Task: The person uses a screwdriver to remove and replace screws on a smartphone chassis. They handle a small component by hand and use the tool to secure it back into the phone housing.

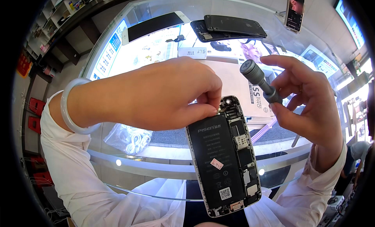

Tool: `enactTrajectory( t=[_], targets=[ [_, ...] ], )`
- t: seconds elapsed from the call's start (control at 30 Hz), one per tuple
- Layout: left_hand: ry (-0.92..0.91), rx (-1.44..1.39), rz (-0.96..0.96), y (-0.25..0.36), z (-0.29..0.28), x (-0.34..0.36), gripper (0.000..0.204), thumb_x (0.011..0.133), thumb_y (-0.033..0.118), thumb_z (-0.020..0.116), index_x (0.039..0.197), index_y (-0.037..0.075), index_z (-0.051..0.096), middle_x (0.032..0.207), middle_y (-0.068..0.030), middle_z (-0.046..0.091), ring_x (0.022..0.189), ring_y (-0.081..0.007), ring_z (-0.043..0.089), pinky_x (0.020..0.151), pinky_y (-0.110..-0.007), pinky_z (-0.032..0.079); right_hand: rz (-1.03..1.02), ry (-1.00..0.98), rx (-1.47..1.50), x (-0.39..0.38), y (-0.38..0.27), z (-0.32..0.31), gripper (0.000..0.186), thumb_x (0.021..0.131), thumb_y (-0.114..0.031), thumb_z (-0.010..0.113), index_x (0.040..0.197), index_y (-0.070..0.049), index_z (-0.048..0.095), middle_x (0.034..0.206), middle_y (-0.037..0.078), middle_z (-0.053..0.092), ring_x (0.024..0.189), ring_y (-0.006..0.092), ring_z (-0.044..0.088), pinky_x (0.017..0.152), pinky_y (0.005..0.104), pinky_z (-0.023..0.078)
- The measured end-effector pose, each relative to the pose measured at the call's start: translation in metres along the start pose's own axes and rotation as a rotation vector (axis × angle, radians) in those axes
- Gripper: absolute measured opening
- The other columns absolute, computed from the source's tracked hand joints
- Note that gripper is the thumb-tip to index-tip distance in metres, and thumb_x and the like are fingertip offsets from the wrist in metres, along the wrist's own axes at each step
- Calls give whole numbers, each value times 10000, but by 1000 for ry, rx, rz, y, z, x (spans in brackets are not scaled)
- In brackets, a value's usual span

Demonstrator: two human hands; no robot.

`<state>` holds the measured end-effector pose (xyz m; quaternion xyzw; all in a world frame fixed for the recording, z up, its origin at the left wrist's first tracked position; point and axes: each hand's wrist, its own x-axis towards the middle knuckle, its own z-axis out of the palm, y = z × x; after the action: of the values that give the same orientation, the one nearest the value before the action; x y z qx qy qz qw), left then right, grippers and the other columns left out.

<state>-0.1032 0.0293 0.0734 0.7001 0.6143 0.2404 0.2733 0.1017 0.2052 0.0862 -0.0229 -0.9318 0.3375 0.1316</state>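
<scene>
Bagged cable (134,141) lies left of opened phone (224,154).

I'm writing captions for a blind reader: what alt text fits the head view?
The left hand pinches the upper corner of an opened phone, its black battery exposed, while the right hand holds a gray cylindrical tool. Beyond, a white phone and overlapping dark phone parts lie on a glass counter.
</scene>
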Motion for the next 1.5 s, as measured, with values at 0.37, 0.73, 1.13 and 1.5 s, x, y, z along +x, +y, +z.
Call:
enactTrajectory(
  t=[0.37,0.73,1.13,1.5],
  targets=[
    [-112,-278,-284,6,-12,7,185,921,166,645,908,-15,684,672,-23,610,598,-97,545,553,-272,435,2,-2,-15,0,-1,1,697,693,64,648,1374,24,505,856,73,702,784,118,730,546,166,516],
    [-32,-271,-293,7,-1,0,110,919,86,668,900,-22,660,785,1,626,752,-44,539,679,-220,447,38,3,-22,-2,-2,1,715,693,50,652,1391,11,502,865,63,684,809,125,729,565,167,507],
    [-13,-258,-166,0,2,-3,95,898,63,671,873,-25,646,767,-6,603,710,-51,495,620,-235,415,42,-16,-25,-2,-3,-1,686,681,37,664,1354,17,533,859,70,677,782,126,721,569,171,529],
    [71,101,-49,10,-17,-12,92,830,72,736,875,36,664,759,-14,557,643,-89,505,518,-247,402,-8,-32,23,-3,-1,-2,538,662,46,652,1199,49,621,872,86,686,805,150,722,602,214,582]
  ],
)
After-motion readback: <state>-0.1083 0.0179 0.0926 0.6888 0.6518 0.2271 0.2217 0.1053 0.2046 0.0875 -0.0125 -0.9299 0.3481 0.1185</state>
